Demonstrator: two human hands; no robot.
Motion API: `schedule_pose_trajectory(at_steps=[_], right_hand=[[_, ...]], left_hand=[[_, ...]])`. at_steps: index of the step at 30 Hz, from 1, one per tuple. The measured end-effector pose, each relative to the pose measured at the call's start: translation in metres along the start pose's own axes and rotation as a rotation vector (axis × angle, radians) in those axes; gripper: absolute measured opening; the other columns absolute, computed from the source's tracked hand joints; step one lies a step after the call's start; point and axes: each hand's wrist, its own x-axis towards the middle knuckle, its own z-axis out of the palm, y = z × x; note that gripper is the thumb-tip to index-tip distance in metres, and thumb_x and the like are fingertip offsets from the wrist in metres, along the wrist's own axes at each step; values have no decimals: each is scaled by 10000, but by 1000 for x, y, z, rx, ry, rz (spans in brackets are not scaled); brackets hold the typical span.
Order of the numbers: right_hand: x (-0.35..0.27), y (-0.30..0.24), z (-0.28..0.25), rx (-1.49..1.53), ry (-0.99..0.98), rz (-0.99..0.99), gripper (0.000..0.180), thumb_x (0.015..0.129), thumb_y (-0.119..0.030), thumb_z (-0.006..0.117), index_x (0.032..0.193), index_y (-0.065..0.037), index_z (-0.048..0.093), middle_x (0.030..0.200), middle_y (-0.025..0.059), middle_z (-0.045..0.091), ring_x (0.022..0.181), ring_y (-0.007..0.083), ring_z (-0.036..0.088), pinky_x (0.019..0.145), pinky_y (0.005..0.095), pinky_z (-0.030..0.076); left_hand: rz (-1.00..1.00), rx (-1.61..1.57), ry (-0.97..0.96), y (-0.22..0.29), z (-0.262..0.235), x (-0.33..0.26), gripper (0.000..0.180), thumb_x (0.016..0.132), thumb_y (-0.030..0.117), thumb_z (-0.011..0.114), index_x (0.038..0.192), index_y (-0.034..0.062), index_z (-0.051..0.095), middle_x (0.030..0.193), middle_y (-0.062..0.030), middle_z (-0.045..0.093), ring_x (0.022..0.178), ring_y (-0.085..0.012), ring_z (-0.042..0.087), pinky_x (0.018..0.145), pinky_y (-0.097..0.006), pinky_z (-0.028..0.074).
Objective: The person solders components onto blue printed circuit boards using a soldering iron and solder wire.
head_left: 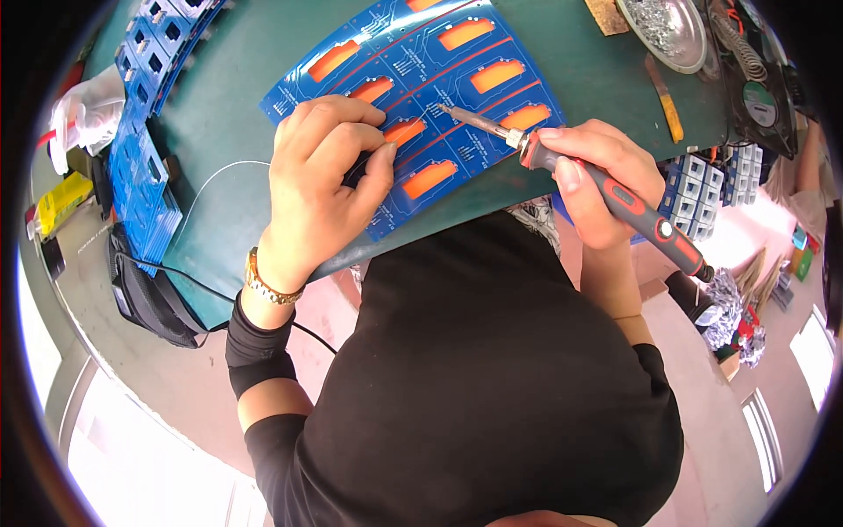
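Observation:
My right hand (608, 180) is wrapped round a grey and red soldering iron (625, 204), its metal tip pointing left over a blue circuit board panel (457, 92). That tip sits at or just above the panel's surface; whether it touches I cannot tell. Orange shows through the panel's rounded openings. My left hand (325, 171), with a gold watch at the wrist, is closed over the panel's left part, thumb and fingers pinched together. A thin silvery solder wire (215, 176) runs from the table up to this hand, which hides its end.
Stacked blue circuit boards (140, 180) stand at the table's left side. A dish of silvery scraps (669, 31), a yellow-handled blade (667, 110) and a soldering stand with a coil (742, 57) are at the far right. A black cable (198, 283) crosses the near left edge.

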Motion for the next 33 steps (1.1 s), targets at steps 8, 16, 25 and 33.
schedule_pose_trajectory(at_steps=[8,16,25,33], right_hand=[[5,1,9,-44,-36,-66,193,723,79,591,905,39,643,654,102,610,536,162,578,501,248,467],[-1,-5,12,-34,-41,11,188,729,81,592,902,23,633,657,97,615,553,168,597,506,255,472],[-7,-6,15,-69,-25,-59,215,710,77,599,913,18,640,675,101,635,555,173,617,509,243,493],[-4,-8,14,-85,-48,-95,209,692,81,598,892,37,641,681,108,646,559,182,633,499,242,495]], left_hand=[[-2,16,-10,-1,0,0,168,647,0,701,762,75,604,893,-45,613,848,-224,577,741,-335,424],[14,53,-11,0,2,2,168,650,8,710,760,84,607,878,-23,596,823,-213,559,742,-328,403],[15,86,-67,1,2,6,134,689,29,724,785,57,634,882,-47,602,824,-210,567,766,-320,412],[14,80,-66,2,6,8,120,678,47,725,759,79,643,855,-13,568,811,-203,546,804,-355,381]])
